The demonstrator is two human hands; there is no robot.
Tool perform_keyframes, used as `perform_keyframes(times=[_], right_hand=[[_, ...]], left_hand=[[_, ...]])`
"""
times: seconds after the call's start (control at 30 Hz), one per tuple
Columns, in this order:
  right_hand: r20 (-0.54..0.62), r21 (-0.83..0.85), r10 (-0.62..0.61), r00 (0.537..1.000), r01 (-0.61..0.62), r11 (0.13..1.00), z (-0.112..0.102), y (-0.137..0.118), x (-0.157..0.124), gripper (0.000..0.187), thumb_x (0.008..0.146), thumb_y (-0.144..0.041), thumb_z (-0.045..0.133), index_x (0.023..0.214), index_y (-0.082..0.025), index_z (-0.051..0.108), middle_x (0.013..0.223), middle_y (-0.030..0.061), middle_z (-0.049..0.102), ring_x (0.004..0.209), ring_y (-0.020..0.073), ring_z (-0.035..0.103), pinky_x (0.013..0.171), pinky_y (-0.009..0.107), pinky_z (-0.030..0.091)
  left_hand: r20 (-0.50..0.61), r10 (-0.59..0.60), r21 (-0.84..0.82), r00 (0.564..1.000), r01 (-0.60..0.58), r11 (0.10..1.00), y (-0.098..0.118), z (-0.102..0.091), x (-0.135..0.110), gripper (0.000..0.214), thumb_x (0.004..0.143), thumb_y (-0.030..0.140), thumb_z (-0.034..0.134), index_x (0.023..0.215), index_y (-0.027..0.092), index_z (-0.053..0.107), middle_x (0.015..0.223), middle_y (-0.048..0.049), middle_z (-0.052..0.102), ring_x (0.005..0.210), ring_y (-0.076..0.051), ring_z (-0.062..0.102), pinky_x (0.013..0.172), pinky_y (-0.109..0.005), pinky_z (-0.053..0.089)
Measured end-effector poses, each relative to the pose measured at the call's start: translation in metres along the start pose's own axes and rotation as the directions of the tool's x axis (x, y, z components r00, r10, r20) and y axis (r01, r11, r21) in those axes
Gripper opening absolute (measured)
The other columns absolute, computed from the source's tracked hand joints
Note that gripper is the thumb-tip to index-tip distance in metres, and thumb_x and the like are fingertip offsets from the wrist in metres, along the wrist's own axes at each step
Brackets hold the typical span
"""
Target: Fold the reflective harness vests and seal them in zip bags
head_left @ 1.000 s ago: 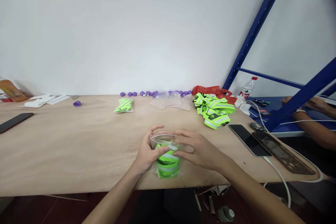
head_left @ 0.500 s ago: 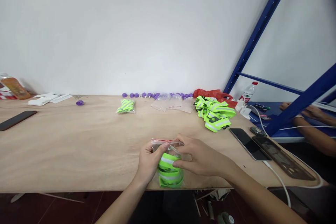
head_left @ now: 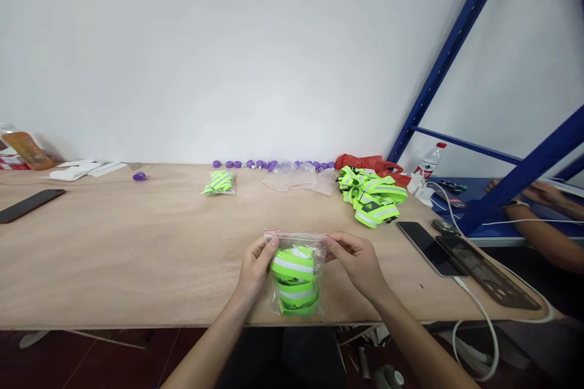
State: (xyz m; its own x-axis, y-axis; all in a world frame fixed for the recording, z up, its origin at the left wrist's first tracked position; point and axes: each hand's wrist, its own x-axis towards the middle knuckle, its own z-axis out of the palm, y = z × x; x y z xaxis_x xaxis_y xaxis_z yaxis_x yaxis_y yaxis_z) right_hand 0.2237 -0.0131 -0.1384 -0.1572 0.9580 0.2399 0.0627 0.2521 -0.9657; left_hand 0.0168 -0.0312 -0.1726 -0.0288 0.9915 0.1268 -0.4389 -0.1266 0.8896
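Observation:
A clear zip bag (head_left: 296,276) stuffed with neon green reflective bands stands at the near edge of the wooden table (head_left: 137,243). My left hand (head_left: 256,266) pinches the bag's top left corner. My right hand (head_left: 356,258) pinches its top right corner. Both hands are closed on the bag's upper strip, holding it stretched flat between them.
A loose pile of green reflective bands (head_left: 371,197) lies at the back right, a filled bag (head_left: 219,183) and empty clear bags (head_left: 298,179) at the back. Purple caps (head_left: 269,164) line the wall. Phones (head_left: 426,244) (head_left: 30,205) lie right and left. Another person's arm (head_left: 541,225) rests at far right.
My right hand slid from the bag's front to its top right corner. The bag's mouth, earlier rounded open, is now pulled flat between both hands.

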Motion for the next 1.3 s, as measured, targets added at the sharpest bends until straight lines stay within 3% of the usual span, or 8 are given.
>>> perform_keyframes(times=[0.07, 0.2, 0.47, 0.7, 0.97, 1.17, 1.3], right_hand=[[-0.038, -0.018, -0.020, 0.999, 0.019, 1.000, 0.001, 0.002, 0.000, 0.034, 0.082, -0.052, 0.072, 0.079, -0.018, 0.077, 0.072, 0.0047, 0.074, 0.063, 0.0182, 0.068, 0.062, 0.030, 0.061], [-0.097, -0.066, -0.085, 0.992, 0.079, 0.995, 0.003, 0.003, -0.002, 0.033, 0.082, -0.051, 0.072, 0.081, -0.018, 0.078, 0.072, 0.0050, 0.074, 0.062, 0.0184, 0.069, 0.059, 0.029, 0.061], [-0.176, -0.155, -0.150, 0.973, 0.123, 0.980, 0.001, 0.009, -0.003, 0.034, 0.083, -0.052, 0.070, 0.080, -0.018, 0.075, 0.073, 0.0064, 0.073, 0.064, 0.0196, 0.067, 0.060, 0.030, 0.058], [-0.045, -0.113, -0.065, 0.997, 0.060, 0.992, -0.001, 0.007, 0.001, 0.037, 0.078, -0.055, 0.075, 0.080, -0.018, 0.073, 0.074, 0.0047, 0.069, 0.066, 0.0181, 0.062, 0.059, 0.028, 0.052], [0.005, -0.016, -0.088, 0.996, 0.088, 0.996, -0.001, -0.001, 0.003, 0.034, 0.076, -0.050, 0.077, 0.070, -0.018, 0.069, 0.068, 0.0025, 0.063, 0.065, 0.0164, 0.057, 0.059, 0.026, 0.046], [0.072, -0.028, -0.012, 0.997, 0.014, 1.000, 0.000, -0.006, 0.003, 0.035, 0.077, -0.052, 0.075, 0.079, -0.018, 0.070, 0.074, 0.0027, 0.066, 0.070, 0.0174, 0.060, 0.063, 0.027, 0.049], [0.049, -0.051, -0.033, 0.998, 0.036, 0.998, 0.002, -0.004, 0.004, 0.034, 0.078, -0.051, 0.075, 0.077, -0.018, 0.071, 0.074, 0.0033, 0.067, 0.070, 0.0178, 0.061, 0.064, 0.028, 0.050]], left_hand=[[-0.010, 0.019, -0.018, 1.000, -0.019, 1.000, 0.000, -0.003, 0.001, 0.032, 0.083, 0.046, 0.075, 0.091, 0.015, 0.074, 0.078, -0.0023, 0.070, 0.068, -0.012, 0.059, 0.063, -0.020, 0.046], [-0.134, 0.083, 0.056, 0.988, -0.076, 0.996, 0.006, -0.002, 0.005, 0.032, 0.077, 0.047, 0.080, 0.077, 0.016, 0.069, 0.059, 0.0040, 0.060, 0.052, -0.008, 0.048, 0.051, -0.018, 0.038], [-0.145, 0.058, 0.189, 0.988, -0.030, 0.982, 0.019, -0.001, 0.008, 0.032, 0.069, 0.045, 0.083, 0.076, 0.015, 0.075, 0.080, -0.0061, 0.076, 0.074, -0.018, 0.066, 0.070, -0.026, 0.051], [-0.137, 0.052, 0.164, 0.989, -0.029, 0.986, 0.022, 0.002, 0.007, 0.031, 0.067, 0.043, 0.084, 0.073, 0.016, 0.073, 0.078, -0.0058, 0.076, 0.073, -0.018, 0.067, 0.069, -0.026, 0.051], [0.046, 0.001, 0.210, 0.999, -0.011, 0.978, 0.028, 0.005, 0.011, 0.029, 0.072, 0.043, 0.082, 0.078, 0.015, 0.074, 0.079, -0.0052, 0.075, 0.074, -0.018, 0.066, 0.071, -0.026, 0.050], [-0.021, 0.080, 0.271, 0.997, -0.071, 0.960, 0.026, 0.006, 0.012, 0.032, 0.070, 0.046, 0.082, 0.071, 0.015, 0.074, 0.075, -0.0066, 0.075, 0.070, -0.019, 0.065, 0.068, -0.028, 0.050], [0.019, 0.035, 0.274, 0.999, -0.039, 0.961, 0.025, 0.006, 0.012, 0.033, 0.069, 0.046, 0.083, 0.075, 0.015, 0.074, 0.078, -0.0075, 0.076, 0.073, -0.021, 0.066, 0.067, -0.028, 0.050]])
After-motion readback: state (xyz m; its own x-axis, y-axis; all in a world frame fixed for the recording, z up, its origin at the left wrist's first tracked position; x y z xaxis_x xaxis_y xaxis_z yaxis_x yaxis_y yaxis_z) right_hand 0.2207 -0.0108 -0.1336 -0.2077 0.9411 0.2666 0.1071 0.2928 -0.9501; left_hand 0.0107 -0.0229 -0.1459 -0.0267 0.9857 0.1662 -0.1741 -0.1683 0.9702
